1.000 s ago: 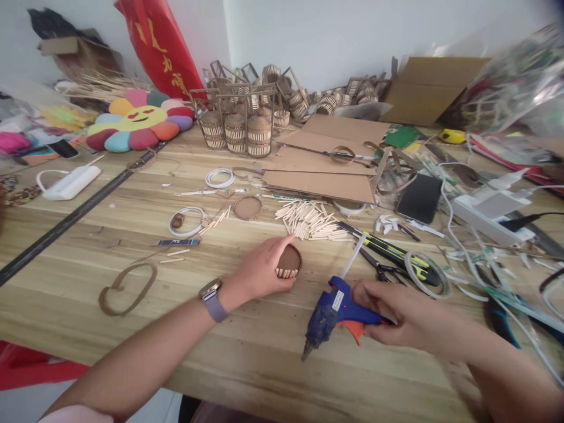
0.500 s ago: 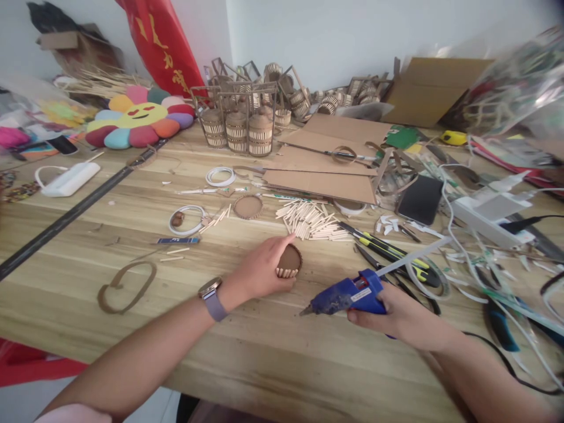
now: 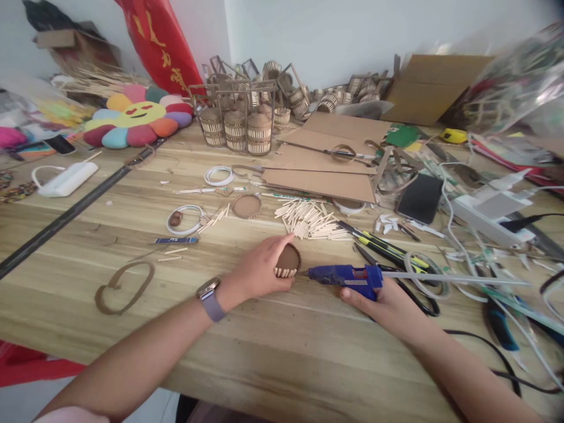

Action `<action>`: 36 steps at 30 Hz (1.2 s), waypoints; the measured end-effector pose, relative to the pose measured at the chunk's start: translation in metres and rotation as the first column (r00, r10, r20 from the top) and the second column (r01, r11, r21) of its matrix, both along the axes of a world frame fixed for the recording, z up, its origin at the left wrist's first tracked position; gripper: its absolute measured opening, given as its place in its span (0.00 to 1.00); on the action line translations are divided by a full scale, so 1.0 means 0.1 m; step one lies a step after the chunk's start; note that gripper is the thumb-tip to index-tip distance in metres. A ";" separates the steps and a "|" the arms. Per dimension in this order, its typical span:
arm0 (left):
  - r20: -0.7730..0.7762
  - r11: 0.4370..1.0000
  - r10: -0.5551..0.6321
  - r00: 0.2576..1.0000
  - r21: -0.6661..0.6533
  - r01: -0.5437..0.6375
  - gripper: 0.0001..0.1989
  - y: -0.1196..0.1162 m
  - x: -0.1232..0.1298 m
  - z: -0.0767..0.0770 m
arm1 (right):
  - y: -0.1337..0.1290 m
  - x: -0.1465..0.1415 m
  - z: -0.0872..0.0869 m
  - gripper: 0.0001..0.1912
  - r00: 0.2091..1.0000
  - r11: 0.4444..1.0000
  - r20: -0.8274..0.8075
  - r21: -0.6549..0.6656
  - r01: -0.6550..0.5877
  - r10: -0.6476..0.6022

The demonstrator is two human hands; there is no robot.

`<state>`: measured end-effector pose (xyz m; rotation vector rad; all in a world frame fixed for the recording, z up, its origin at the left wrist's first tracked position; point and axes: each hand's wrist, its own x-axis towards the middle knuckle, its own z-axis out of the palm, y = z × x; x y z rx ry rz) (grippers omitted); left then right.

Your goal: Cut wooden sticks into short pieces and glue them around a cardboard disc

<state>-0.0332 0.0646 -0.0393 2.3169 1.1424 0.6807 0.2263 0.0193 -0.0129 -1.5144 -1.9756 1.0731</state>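
Observation:
My left hand (image 3: 262, 267) grips a small round brown cardboard piece (image 3: 289, 258) by its edge, low over the wooden table (image 3: 247, 346). Short pale sticks stand along the piece's near edge. My right hand (image 3: 383, 302) is wrapped round a blue glue gun (image 3: 346, 277), its nozzle pointing left and touching or almost touching the piece's right side. A long translucent glue stick (image 3: 458, 277) sticks out of the gun's back. Just beyond the piece lies a pile of short pale sticks (image 3: 308, 220). Another round brown piece (image 3: 247, 206) lies farther back.
Cutters (image 3: 388, 249), a black phone (image 3: 420, 198) and a white power strip (image 3: 493, 217) with cables lie at right. Cardboard sheets (image 3: 321, 170) and small stick baskets (image 3: 235, 129) are behind. A brown strip loop (image 3: 126, 288) and tape rolls (image 3: 219, 175) lie left.
The glue gun in my right hand has turned level, and its nozzle has moved up and slightly left to the round piece's edge. My left hand has barely moved.

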 end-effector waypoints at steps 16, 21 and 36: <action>-0.001 1.000 -0.001 1.000 0.012 0.001 0.38 0.01 0.00 0.00 | -0.02 -0.05 -0.04 0.23 0.997 0.996 0.066 0.079 -0.042 0.037; -0.001 1.000 0.001 1.000 0.002 -0.001 0.38 0.00 0.00 0.00 | -0.02 -0.04 -0.05 0.22 0.997 0.996 0.079 0.087 -0.033 0.026; -0.005 1.000 0.001 1.000 -0.002 -0.001 0.37 0.00 0.00 0.03 | -0.03 -0.08 -0.03 0.22 0.995 0.990 0.098 0.133 -0.040 0.027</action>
